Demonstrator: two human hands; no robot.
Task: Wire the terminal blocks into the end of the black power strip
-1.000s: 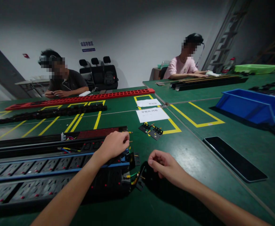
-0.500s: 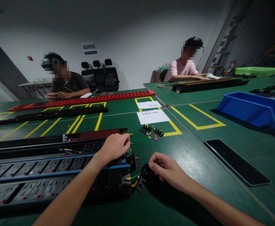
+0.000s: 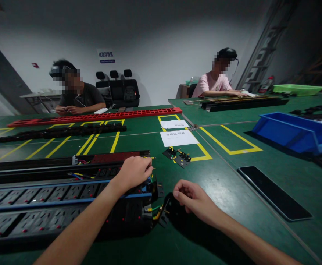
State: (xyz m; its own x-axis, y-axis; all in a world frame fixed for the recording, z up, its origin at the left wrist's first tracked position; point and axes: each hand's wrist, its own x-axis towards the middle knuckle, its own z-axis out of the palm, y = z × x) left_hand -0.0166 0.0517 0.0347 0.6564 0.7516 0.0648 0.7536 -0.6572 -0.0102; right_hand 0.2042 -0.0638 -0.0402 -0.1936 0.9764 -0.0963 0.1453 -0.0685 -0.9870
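Observation:
Several long black socket strips with red-dotted outlets lie side by side at the left. My left hand (image 3: pixel 135 171) rests with curled fingers at the right end of a black strip (image 3: pixel 106 172); what its fingertips hold, if anything, is hidden. Nearer to me is a blue-edged strip (image 3: pixel 50 194). From the nearest strip (image 3: pixel 75 217), green and yellow wires (image 3: pixel 157 210) lead to a small black end piece (image 3: pixel 163 218). My right hand (image 3: pixel 195 198) hovers just right of that piece, fingers curled together, apart from it; its fingertips are partly hidden.
Small black plates (image 3: pixel 181 158) lie beyond my hands, near white paper labels (image 3: pixel 179 137). A phone (image 3: pixel 274 192) and a blue bin (image 3: pixel 296 132) are at the right. A red slotted rail (image 3: pixel 95 117) lies farther back. Two people sit across the green table (image 3: pixel 218 169).
Both hands keep nearly the same place and pose. The view has shifted slightly, so the phone and blue bin appear a little farther left.

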